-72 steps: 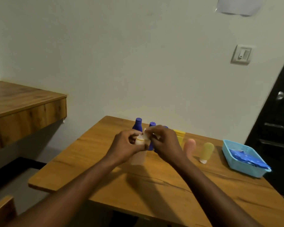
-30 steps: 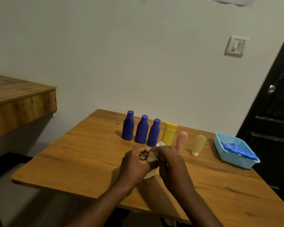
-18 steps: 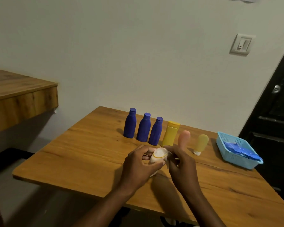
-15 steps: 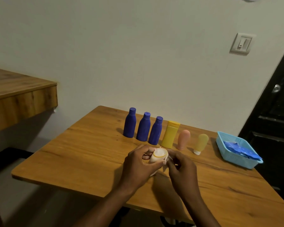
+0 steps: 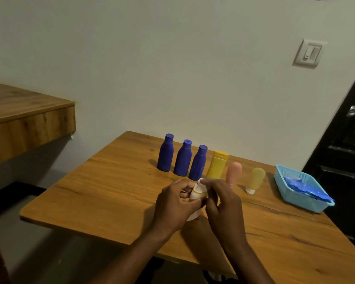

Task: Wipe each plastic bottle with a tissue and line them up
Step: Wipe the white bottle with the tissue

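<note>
Wiping is judged to be under way on a pale bottle (image 5: 195, 195) with a yellow band, which is held above the table (image 5: 111, 191), just in front of the yellow bottle (image 5: 217, 165). It is gripped by the left hand (image 5: 172, 203), whose fingers are curled round its body, seemingly so that it is steadied and can be turned. Its upper end is left exposed toward the right hand (image 5: 223, 203). A white tissue (image 5: 201, 181) is pinched in the right fingertips and pressed against that upper end, presumably so that the cap and shoulder are reached. How much of the tissue lies behind the bottle cannot be told.

Left of the yellow bottle, three blue bottles (image 5: 182, 158) are stood upright and close together. Just to its right a pink bottle (image 5: 233, 171) is stood, and beyond that an amber bottle (image 5: 255, 179) is rested on its white cap. Since these six are set in one line, they are taken as already wiped, and the held bottle is expected to be added to the line.

Well to the right of the yellow bottle a light-blue basket (image 5: 295, 198) is placed, with blue packets (image 5: 303, 185) inside, probably kept aside so that the line is not crowded.
</note>
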`<action>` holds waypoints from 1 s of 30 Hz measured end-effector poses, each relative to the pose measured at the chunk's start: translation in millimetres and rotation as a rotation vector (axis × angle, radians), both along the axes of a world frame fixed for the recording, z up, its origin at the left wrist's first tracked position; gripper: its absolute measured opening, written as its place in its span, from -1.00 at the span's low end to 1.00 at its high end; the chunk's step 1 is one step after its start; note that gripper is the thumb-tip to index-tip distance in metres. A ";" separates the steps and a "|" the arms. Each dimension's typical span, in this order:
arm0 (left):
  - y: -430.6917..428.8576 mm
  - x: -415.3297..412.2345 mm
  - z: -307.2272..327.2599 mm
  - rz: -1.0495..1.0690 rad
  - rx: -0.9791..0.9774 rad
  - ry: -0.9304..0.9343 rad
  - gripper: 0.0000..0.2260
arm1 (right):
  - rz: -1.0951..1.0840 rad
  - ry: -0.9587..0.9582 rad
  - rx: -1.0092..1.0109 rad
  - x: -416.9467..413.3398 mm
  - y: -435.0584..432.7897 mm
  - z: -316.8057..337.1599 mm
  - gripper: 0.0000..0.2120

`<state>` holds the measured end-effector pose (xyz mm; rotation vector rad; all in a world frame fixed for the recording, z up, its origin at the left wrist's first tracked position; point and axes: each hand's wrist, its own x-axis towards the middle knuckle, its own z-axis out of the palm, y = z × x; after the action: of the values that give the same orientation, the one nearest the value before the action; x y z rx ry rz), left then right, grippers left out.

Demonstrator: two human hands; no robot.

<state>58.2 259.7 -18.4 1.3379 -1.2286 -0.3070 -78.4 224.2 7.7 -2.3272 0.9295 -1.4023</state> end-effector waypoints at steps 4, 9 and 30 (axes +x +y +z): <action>-1.1 -0.7 -3.7 -0.003 0.004 0.002 -0.68 | -0.082 0.075 -0.091 0.7 6.3 -5.7 -0.61; -3.8 3.9 -4.4 0.013 0.028 -0.059 -0.69 | 0.005 0.299 -0.221 7.5 19.9 2.3 -0.55; -6.2 5.2 -7.8 0.008 0.020 0.071 -0.61 | 0.039 0.169 -0.163 -5.4 -6.0 1.0 -0.64</action>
<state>63.5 253.5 -26.2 1.3374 -1.1639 -0.3589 -83.8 218.1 8.6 -2.6039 0.8368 -1.3281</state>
